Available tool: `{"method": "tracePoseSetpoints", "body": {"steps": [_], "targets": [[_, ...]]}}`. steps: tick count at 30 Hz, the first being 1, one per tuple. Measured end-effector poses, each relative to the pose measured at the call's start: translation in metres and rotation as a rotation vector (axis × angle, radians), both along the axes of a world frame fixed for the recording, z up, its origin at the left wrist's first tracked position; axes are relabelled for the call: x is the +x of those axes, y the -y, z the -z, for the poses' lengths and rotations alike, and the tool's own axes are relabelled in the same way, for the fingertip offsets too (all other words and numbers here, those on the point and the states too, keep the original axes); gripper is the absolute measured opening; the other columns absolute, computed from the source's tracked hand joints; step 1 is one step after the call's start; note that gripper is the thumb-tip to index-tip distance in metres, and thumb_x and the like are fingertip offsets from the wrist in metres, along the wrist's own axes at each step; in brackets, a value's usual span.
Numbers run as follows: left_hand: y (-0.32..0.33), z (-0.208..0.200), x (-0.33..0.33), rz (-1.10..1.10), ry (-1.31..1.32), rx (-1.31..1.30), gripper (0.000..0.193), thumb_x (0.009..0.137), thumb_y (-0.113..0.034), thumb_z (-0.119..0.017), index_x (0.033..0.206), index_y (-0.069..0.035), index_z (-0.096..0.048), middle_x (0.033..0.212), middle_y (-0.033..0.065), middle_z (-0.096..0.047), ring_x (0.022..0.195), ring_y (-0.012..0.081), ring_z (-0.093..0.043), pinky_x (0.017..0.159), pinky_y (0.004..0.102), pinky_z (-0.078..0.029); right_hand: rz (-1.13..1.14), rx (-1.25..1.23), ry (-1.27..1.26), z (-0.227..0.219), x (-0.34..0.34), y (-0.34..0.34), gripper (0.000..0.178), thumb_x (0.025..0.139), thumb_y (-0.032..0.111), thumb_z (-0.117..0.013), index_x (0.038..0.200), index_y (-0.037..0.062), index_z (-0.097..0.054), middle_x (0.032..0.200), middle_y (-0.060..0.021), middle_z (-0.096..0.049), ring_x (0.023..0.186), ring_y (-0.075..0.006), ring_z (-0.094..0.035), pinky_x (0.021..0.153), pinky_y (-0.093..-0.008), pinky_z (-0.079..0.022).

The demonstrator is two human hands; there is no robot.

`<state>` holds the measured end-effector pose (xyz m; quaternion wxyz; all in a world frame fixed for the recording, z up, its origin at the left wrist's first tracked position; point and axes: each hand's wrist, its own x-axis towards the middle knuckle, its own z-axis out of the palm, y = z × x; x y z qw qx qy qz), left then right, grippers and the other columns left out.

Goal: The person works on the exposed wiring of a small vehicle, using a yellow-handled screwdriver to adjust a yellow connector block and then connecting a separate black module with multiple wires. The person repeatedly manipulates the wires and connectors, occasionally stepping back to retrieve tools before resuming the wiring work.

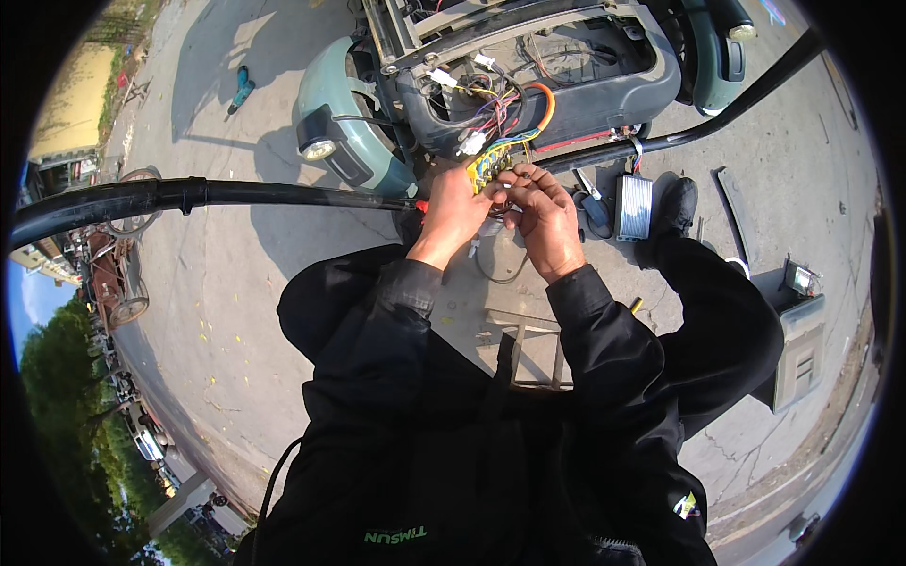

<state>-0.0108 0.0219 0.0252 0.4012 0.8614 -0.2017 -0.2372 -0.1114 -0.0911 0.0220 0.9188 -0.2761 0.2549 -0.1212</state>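
My left hand is closed round a wiring bundle with yellow and dark parts; its exact make-up is too small to tell. Against it, my right hand has its thumb and fingers pinched together beside my left fingertips. What sits in that pinch is hidden. Orange, blue and yellow wires curve from the bundle up to the open body of a vehicle. White plug connectors hang on thinner wires just above my left hand.
A black bar runs across at left, another black bar at right. A finned silver box and pliers lie right of my hands. A teal power tool lies far left. Below my hands stands a small stool frame.
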Motion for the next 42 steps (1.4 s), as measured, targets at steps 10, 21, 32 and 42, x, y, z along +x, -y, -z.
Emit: {"method": "tracePoseSetpoints", "body": {"steps": [10,21,32,42], "targets": [[-0.001,-0.011,0.003,0.029,0.012,0.033,0.025,0.089,-0.006,-0.063,0.114,0.0,-0.067,0.076,0.0091,-0.068,0.064,0.0101,-0.059,0.054,0.0335,-0.049,-0.043,-1.286,-0.22,-0.003,0.016,-0.014,0.017,0.091,0.015,-0.068,0.097,0.0003,-0.061,0.087,-0.0201,-0.069,0.079,-0.0386,-0.068,0.071,-0.0421,-0.054],[-0.005,-0.008,0.007,0.072,-0.021,-0.132,0.028,0.082,-0.002,-0.061,0.11,0.001,-0.066,0.085,0.0208,-0.069,0.082,0.0294,-0.067,0.073,0.0402,-0.053,-0.118,-1.617,-0.13,-0.006,0.021,-0.002,0.017,0.092,0.011,-0.066,0.105,0.0023,-0.06,0.089,-0.0201,-0.068,0.081,-0.0403,-0.067,0.07,-0.0436,-0.054],[-0.005,-0.002,0.009,0.065,-0.101,-0.221,0.028,0.081,0.0,-0.058,0.109,0.004,-0.064,0.088,0.0198,-0.071,0.084,0.0255,-0.07,0.074,0.0401,-0.053,-0.094,-1.441,-0.058,-0.007,0.021,0.0,0.019,0.089,0.011,-0.067,0.104,0.0021,-0.058,0.096,-0.0211,-0.066,0.085,-0.0441,-0.064,0.072,-0.0472,-0.051],[-0.007,-0.014,0.006,0.032,-0.372,-0.33,0.027,0.083,0.005,-0.057,0.109,0.004,-0.064,0.092,0.0016,-0.067,0.084,0.0081,-0.059,0.073,0.0298,-0.051,-0.143,-1.326,0.042,-0.009,0.023,0.013,0.029,0.091,0.014,-0.071,0.112,0.0006,-0.055,0.086,-0.0197,-0.062,0.073,-0.0335,-0.061,0.07,-0.0371,-0.05]]}}
